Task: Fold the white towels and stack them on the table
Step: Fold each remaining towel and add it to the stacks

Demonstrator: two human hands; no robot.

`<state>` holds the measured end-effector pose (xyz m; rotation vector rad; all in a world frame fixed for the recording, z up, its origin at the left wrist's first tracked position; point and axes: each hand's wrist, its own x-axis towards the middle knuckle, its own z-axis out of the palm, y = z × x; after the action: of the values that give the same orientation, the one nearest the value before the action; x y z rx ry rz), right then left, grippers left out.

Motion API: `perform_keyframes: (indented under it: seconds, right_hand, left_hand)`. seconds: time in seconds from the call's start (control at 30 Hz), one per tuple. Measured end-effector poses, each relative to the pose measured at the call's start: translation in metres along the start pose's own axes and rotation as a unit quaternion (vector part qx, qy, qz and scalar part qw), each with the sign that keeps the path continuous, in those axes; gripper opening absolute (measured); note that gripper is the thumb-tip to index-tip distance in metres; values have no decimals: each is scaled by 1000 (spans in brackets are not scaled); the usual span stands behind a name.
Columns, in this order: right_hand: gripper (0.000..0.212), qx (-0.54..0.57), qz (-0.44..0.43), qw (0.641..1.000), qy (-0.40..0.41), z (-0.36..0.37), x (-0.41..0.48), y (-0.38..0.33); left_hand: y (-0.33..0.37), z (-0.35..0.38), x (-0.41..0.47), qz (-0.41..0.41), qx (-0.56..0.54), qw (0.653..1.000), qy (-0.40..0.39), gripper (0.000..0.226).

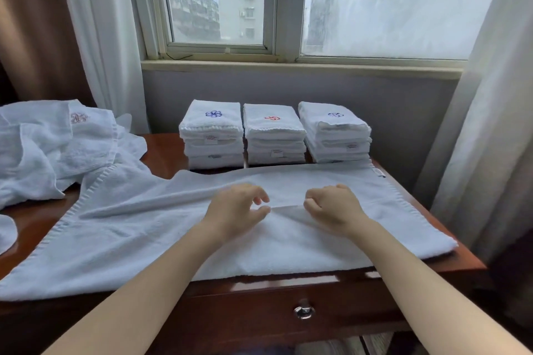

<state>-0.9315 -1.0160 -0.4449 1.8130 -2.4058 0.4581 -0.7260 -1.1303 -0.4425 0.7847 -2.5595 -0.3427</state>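
The right hand [331, 207] is clenched, its curled fingers pinching a raised crease in the spread towel [144, 233]. The left hand [236, 210] sits at the crease's other end, thumb against the ridge and fingers curled above it with a small gap; whether it grips the cloth I cannot tell. Both hands are near the middle of the towel, close together but apart.

The towel lies flat across the front of the table [164, 150], its right end near the right edge and its left end hanging past the front left.

Along the back edge stand three stacks of folded towels, touching or nearly so: the left stack [213, 135] with a blue mark on top, the middle stack [274, 135] with a red one, the right stack [336, 132] with a blue one. A heap of unfolded towels [57, 147] covers the back left corner.

Under the front edge the drawer [259, 308] is closed, its contents hidden, with a metal knob [303, 310].
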Motion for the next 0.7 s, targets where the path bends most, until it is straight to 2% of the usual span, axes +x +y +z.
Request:
perform_keyframes:
  seconds: [0.1,0.2,0.33,0.4,0.5,0.53,0.6,0.67,0.7]
  right_hand:
    - [26,-21,9,1000,4,-9,-9,26]
    - [22,-62,16,998,5,-17,-18,48]
    - [17,-68,54,995,43,-28,-24,78]
    - [19,-62,76,991,86,-32,-26,90]
    - [25,-98,99,969,206,-35,-26,98]
    - [23,-112,106,964,216,-34,-25,100]
    - [12,-161,114,972,131,-26,-21,103]
    - [26,-158,141,977,36,-18,-19,102]
    - [31,-115,143,983,26,-14,-20,98]
  left_hand:
    - [32,19,14,24,-18,999,-42,28]
    - [57,38,28,36,18,997,-65,38]
    - [71,53,42,44,45,996,-57,29]
    - [71,57,46,46,39,997,-54,26]
    - [69,63,52,50,42,997,-42,23]
    - [69,66,53,54,45,997,-36,23]
    - [70,70,54,67,47,997,-17,21]
    - [69,74,54,87,31,995,27,21]
    - [68,74,53,100,31,993,49,25]
